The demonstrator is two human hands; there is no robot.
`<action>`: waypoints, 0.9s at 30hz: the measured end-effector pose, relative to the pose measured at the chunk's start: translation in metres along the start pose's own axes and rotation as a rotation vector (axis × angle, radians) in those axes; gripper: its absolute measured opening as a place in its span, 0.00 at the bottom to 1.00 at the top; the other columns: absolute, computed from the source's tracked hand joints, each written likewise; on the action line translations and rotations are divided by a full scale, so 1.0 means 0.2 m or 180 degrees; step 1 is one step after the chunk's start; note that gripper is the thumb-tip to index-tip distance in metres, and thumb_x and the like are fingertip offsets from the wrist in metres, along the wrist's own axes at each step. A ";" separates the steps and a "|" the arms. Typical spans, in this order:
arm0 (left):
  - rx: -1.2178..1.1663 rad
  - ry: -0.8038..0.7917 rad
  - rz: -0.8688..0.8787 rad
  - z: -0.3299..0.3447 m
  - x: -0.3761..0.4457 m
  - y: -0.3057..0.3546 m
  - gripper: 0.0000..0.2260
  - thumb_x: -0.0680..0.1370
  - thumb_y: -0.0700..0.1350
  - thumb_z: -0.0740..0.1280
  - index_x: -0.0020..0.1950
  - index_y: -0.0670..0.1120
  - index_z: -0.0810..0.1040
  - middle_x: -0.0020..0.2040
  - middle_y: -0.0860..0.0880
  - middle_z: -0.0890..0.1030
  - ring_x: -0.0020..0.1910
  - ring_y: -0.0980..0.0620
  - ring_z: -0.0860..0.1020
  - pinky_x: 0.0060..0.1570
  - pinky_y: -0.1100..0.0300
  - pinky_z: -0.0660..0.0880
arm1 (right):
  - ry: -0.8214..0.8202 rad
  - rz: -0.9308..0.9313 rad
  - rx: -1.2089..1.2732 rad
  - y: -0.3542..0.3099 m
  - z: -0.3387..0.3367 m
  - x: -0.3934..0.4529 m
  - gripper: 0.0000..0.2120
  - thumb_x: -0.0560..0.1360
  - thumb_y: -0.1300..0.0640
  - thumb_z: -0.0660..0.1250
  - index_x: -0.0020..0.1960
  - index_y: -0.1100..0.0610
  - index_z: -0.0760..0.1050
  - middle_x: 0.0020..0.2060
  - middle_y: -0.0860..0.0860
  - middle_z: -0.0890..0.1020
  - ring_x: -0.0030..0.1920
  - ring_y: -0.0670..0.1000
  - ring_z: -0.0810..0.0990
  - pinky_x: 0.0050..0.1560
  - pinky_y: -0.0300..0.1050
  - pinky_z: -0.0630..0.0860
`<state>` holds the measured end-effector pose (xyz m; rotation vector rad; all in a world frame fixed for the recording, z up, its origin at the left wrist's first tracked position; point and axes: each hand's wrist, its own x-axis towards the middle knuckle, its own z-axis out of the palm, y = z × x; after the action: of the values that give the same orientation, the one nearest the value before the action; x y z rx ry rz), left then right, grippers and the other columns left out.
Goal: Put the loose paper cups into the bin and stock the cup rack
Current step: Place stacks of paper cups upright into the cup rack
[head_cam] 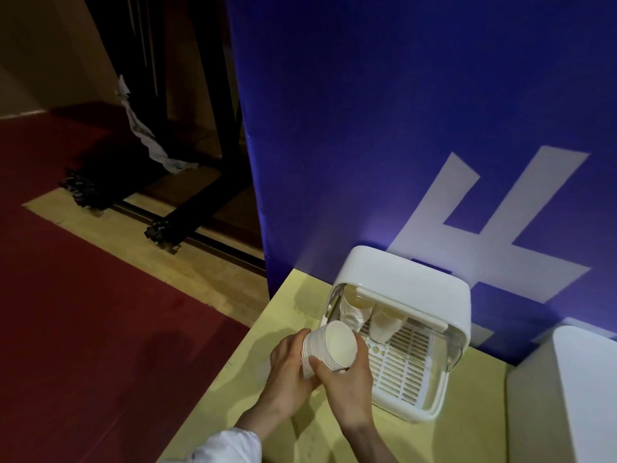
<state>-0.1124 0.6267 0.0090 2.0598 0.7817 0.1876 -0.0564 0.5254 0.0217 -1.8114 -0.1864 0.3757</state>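
Note:
A nested stack of white paper cups [329, 349] lies tilted, mouth toward the camera, held between both hands. My left hand [288, 365] wraps its base and side; my right hand [349, 379] grips the rim end from below. Just to the right stands a white cup rack box [410, 289] with an open front and a slatted tray floor [404, 365]. Inside it, at the back left, a cup stack [355, 310] leans, and a single cup [384, 324] stands next to it.
The rack sits on a pale yellow table [280, 436] against a blue panel [400, 111] with white markings. A white appliance [574, 389] stands at the right edge. Red carpet [100, 312] and dark stand legs [187, 222] lie to the left.

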 end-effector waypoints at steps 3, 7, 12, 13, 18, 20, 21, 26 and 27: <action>-0.0124 0.0079 -0.0074 -0.03 0.02 -0.01 0.35 0.64 0.49 0.75 0.66 0.61 0.63 0.64 0.53 0.69 0.65 0.48 0.67 0.61 0.52 0.71 | 0.0294 -0.0147 0.0302 -0.04 -0.11 -0.01 0.41 0.60 0.52 0.79 0.67 0.43 0.63 0.60 0.46 0.75 0.59 0.50 0.76 0.59 0.53 0.77; -0.0314 0.0208 -0.0249 -0.04 0.05 0.00 0.38 0.65 0.49 0.76 0.70 0.56 0.60 0.65 0.51 0.66 0.66 0.48 0.63 0.64 0.52 0.68 | 0.0891 -0.0212 0.0613 -0.03 -0.36 0.00 0.42 0.63 0.65 0.78 0.70 0.47 0.61 0.62 0.48 0.73 0.57 0.52 0.76 0.59 0.50 0.75; -0.0242 0.0256 -0.0194 -0.01 0.06 0.00 0.37 0.66 0.45 0.76 0.71 0.53 0.62 0.68 0.46 0.67 0.67 0.45 0.64 0.62 0.54 0.66 | 0.1365 0.0228 0.0211 0.16 -0.48 0.08 0.34 0.63 0.63 0.78 0.64 0.50 0.69 0.57 0.54 0.79 0.54 0.53 0.79 0.58 0.46 0.73; -0.0222 0.0218 -0.0164 0.00 0.06 0.00 0.37 0.66 0.45 0.76 0.71 0.53 0.62 0.68 0.46 0.67 0.67 0.46 0.64 0.62 0.54 0.66 | 0.1458 0.0242 0.0156 0.18 -0.48 0.12 0.32 0.63 0.62 0.78 0.63 0.51 0.70 0.57 0.55 0.80 0.54 0.53 0.79 0.57 0.45 0.72; -0.0242 0.0217 -0.0126 0.00 0.05 -0.01 0.37 0.66 0.47 0.76 0.71 0.55 0.62 0.67 0.49 0.66 0.67 0.47 0.63 0.63 0.52 0.68 | 0.1783 0.0155 0.0102 0.19 -0.41 0.29 0.31 0.66 0.55 0.77 0.62 0.49 0.64 0.55 0.54 0.80 0.54 0.58 0.79 0.56 0.49 0.74; -0.0286 0.0242 -0.0085 0.00 0.04 -0.02 0.36 0.66 0.46 0.76 0.70 0.56 0.63 0.66 0.50 0.67 0.66 0.47 0.65 0.63 0.53 0.68 | 0.2006 -0.0024 0.0042 0.19 -0.39 0.35 0.32 0.67 0.58 0.76 0.63 0.48 0.63 0.58 0.54 0.78 0.55 0.57 0.78 0.59 0.51 0.74; -0.0309 0.0242 -0.0086 0.00 0.04 -0.02 0.36 0.65 0.46 0.76 0.69 0.56 0.63 0.66 0.51 0.67 0.66 0.48 0.65 0.63 0.54 0.68 | 0.2115 -0.0095 0.0030 0.18 -0.38 0.39 0.33 0.67 0.61 0.75 0.65 0.49 0.63 0.59 0.54 0.77 0.56 0.56 0.78 0.61 0.53 0.74; -0.0250 0.0287 -0.0164 -0.03 0.05 -0.06 0.38 0.64 0.47 0.76 0.70 0.59 0.62 0.66 0.56 0.68 0.66 0.51 0.63 0.64 0.55 0.68 | 0.2280 0.0287 0.0064 0.26 -0.38 0.56 0.33 0.67 0.54 0.76 0.67 0.56 0.63 0.61 0.58 0.77 0.58 0.59 0.78 0.61 0.55 0.75; -0.0224 0.0257 -0.0166 -0.03 0.06 -0.07 0.38 0.64 0.48 0.75 0.70 0.59 0.62 0.65 0.55 0.68 0.66 0.51 0.64 0.64 0.53 0.68 | 0.2182 0.0403 0.0042 0.28 -0.37 0.57 0.34 0.67 0.50 0.75 0.68 0.57 0.64 0.61 0.59 0.78 0.59 0.60 0.79 0.61 0.55 0.75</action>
<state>-0.1121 0.6436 0.0003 1.9736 0.8655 0.2668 0.0727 0.4791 -0.0324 -1.8418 0.4079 -0.1688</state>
